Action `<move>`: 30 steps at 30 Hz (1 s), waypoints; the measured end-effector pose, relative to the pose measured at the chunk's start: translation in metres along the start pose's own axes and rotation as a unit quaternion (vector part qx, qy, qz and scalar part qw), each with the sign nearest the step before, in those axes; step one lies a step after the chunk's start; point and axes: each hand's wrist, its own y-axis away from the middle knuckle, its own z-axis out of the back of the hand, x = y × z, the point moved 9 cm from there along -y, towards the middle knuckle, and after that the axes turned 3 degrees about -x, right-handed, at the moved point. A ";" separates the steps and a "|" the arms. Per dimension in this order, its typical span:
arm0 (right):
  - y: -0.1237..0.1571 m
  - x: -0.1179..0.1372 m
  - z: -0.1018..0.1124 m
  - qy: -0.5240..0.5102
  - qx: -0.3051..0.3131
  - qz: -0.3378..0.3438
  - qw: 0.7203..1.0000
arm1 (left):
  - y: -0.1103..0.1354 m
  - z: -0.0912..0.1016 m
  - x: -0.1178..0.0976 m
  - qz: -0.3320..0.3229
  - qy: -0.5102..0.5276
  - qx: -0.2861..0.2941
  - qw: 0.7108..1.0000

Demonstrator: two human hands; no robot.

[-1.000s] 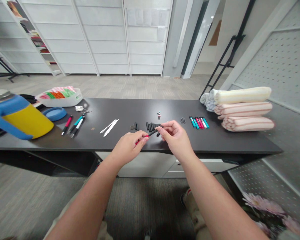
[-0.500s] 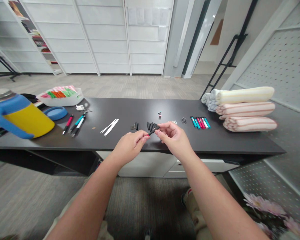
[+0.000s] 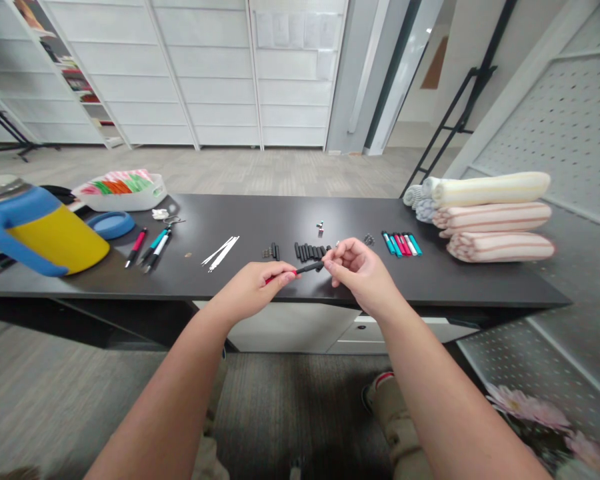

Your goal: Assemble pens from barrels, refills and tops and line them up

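The left hand (image 3: 254,287) grips a red-and-black pen (image 3: 310,268) over the near tabletop (image 3: 260,220); the right hand (image 3: 364,277), pinching its right end, has slid rightward, baring more black barrel, seemingly joined to the red.

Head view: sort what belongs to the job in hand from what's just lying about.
Likely in the job:
red and black pen, in left hand, right hand at one end
short black tubes
slim white rods
coloured pen barrels

Likely lying about:
blue and yellow jug
rolled cloths
white basket
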 end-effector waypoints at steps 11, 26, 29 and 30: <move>0.004 0.006 -0.003 0.049 0.018 0.004 0.999 | 0.001 -0.001 0.006 0.015 0.002 0.011 1.000; 0.010 0.007 -0.007 0.142 0.000 0.048 0.989 | 0.000 -0.003 0.007 0.003 -0.013 0.011 1.000; 0.011 0.007 -0.008 0.145 -0.002 0.051 0.988 | -0.001 -0.003 0.007 -0.002 -0.015 0.011 1.000; 0.011 0.007 -0.008 0.144 -0.001 0.050 0.988 | -0.001 -0.003 0.007 -0.003 -0.015 0.010 1.000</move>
